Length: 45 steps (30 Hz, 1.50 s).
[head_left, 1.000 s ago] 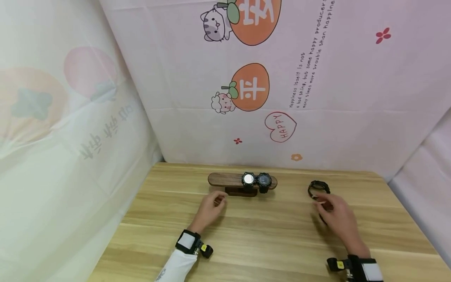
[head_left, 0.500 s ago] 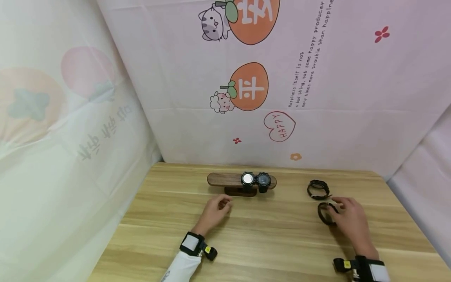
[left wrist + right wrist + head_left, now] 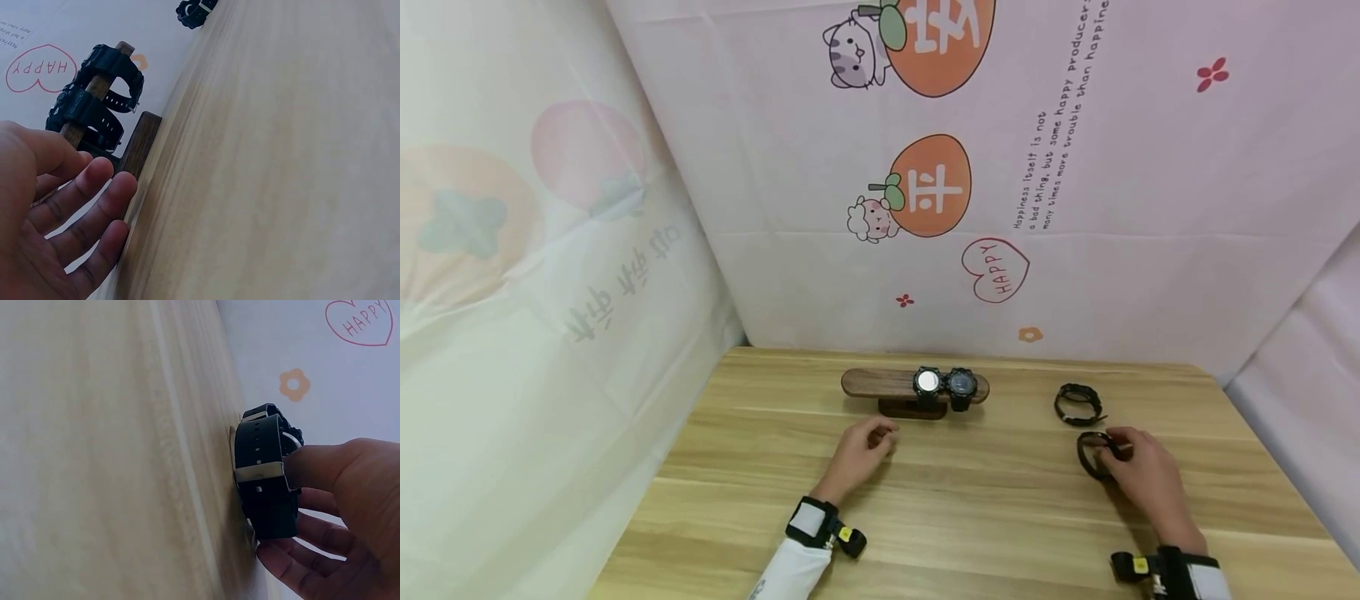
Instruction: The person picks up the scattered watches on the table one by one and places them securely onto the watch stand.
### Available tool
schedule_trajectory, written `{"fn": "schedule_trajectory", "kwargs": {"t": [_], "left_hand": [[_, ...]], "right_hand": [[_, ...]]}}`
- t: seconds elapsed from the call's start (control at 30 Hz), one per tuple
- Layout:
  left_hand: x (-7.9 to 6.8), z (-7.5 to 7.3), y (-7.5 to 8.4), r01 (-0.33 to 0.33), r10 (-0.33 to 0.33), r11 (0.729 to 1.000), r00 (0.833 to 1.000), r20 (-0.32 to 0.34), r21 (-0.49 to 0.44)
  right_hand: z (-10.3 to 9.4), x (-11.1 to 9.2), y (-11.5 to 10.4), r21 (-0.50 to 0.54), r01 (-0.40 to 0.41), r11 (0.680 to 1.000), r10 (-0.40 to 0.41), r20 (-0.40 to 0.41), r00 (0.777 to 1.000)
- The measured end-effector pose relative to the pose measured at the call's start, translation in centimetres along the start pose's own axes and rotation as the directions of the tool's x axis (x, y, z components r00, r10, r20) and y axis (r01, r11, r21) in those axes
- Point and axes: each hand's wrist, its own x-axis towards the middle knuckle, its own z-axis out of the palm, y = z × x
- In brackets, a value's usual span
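Observation:
My right hand (image 3: 1146, 482) pinches the strap of the nearer black wristwatch (image 3: 260, 447) on the table's right side. In the right wrist view the thumb reaches into the strap loop and the fingers lie along its far side; the watch face is hidden. Just behind it lies another black wristwatch (image 3: 1079, 393), strap buckled into a ring. My left hand (image 3: 857, 452), fingers loosely bent and holding nothing, hovers in front of a dark wooden watch stand (image 3: 876, 383). Two black watches hang on the stand's right half, one with a bright dial (image 3: 928, 382), the other a dark dial (image 3: 962, 383).
The light wood table (image 3: 970, 517) ends at the back against a white printed cloth (image 3: 820, 292). More cloth hangs along the left and right sides. Each wrist wears a strapped camera, the left one (image 3: 850, 540) and the right one (image 3: 1129, 567).
My right hand has drawn back and right from beside the rear watch, uncovering both loose watches, and its fingers have closed on the nearer strap. My left hand has drifted slightly right.

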Motion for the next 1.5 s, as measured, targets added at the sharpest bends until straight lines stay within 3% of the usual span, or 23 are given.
{"fn": "schedule_trajectory", "kwargs": {"t": [0.6, 0.93, 1.5], "left_hand": [[0.0, 0.3, 0.0, 0.001, -0.001, 1.0, 1.0, 0.014, -0.023], [-0.2, 0.4, 0.4, -0.003, 0.002, 1.0, 1.0, 0.015, 0.021], [-0.2, 1.5, 0.7, 0.006, -0.006, 1.0, 1.0, 0.01, -0.007]], "right_hand": [[0.1, -0.1, -0.5, 0.005, -0.036, 0.999, 0.036, -0.021, 0.999], [0.3, 0.0, -0.7, 0.011, -0.067, 0.998, 0.067, -0.011, 0.998], [0.9, 0.2, -1.2, 0.02, -0.006, 1.0, 0.006, -0.033, 0.999]]}}
